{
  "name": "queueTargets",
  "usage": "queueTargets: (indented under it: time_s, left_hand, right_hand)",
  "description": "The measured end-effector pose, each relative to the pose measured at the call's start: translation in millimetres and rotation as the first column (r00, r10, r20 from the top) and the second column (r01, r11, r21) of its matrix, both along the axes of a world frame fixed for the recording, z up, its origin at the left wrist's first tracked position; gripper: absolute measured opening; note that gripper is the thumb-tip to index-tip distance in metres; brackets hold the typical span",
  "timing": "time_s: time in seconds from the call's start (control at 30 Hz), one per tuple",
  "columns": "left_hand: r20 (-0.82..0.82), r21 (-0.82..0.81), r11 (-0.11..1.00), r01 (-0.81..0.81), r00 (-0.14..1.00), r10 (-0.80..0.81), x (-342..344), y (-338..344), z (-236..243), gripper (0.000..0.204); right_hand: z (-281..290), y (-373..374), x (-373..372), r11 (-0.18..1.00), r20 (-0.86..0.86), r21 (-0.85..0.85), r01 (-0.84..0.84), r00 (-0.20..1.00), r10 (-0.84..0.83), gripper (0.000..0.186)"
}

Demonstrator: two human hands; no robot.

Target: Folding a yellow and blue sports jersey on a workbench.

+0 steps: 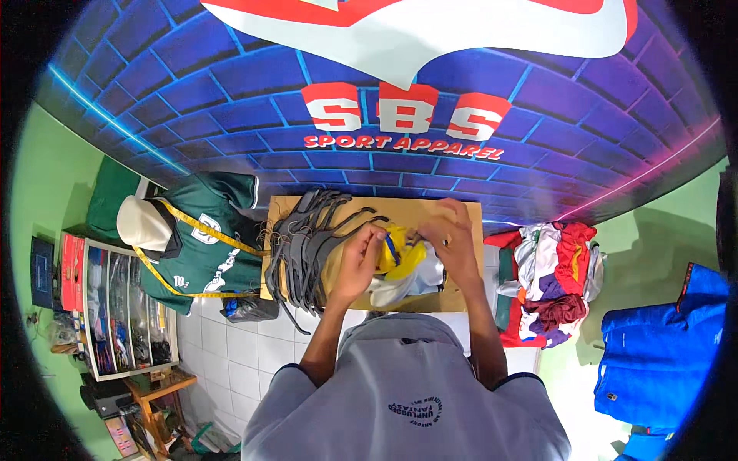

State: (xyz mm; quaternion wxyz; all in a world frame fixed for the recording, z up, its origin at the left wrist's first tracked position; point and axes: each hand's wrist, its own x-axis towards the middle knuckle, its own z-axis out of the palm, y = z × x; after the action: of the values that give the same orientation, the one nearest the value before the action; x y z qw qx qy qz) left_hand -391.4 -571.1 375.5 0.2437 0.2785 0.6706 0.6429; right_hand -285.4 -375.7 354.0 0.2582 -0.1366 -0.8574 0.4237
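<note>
My left hand (361, 257) is curled at the near-left edge of a yellow garment with a blue band (403, 257), its fingers closed on the fabric. My right hand (450, 234) is raised at the garment's right side, blurred, with bent fingers; whether it grips anything is unclear. The garment lies on pale folded fabric (403, 286) on a cardboard-coloured tabletop (465, 303). Dark grey hangers (300, 257) are heaped on the table's left part, just left of my left hand.
At left stand a mannequin (192, 273) in a green jersey with a tape measure, a drawer cabinet (131, 315) and a wooden stool (157, 384). A garment pile (550, 280) sits right of the table. Blue shirts (653, 361) hang at far right. A printed wall (538, 100) backs the table.
</note>
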Motion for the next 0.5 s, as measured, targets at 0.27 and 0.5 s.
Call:
queueTargets:
  time_s: [0.27, 0.5]
  left_hand:
    - [0.045, 0.106, 0.991, -0.082, 0.996, 0.078, -13.5, 3.7, 18.9, 0.013]
    - [-0.151, 0.141, 0.982, -0.122, 0.978, 0.143, -37.2, -4.4, 19.2, 0.012]
  right_hand:
    - [28.0, -50.2, -5.3, 0.994, 0.015, 0.06, -0.094, 0.995, 0.094, 0.012]
    - [40.4, -45.5, -5.1, 0.986, -0.121, -0.076, -0.15, 0.983, 0.14, 0.012]
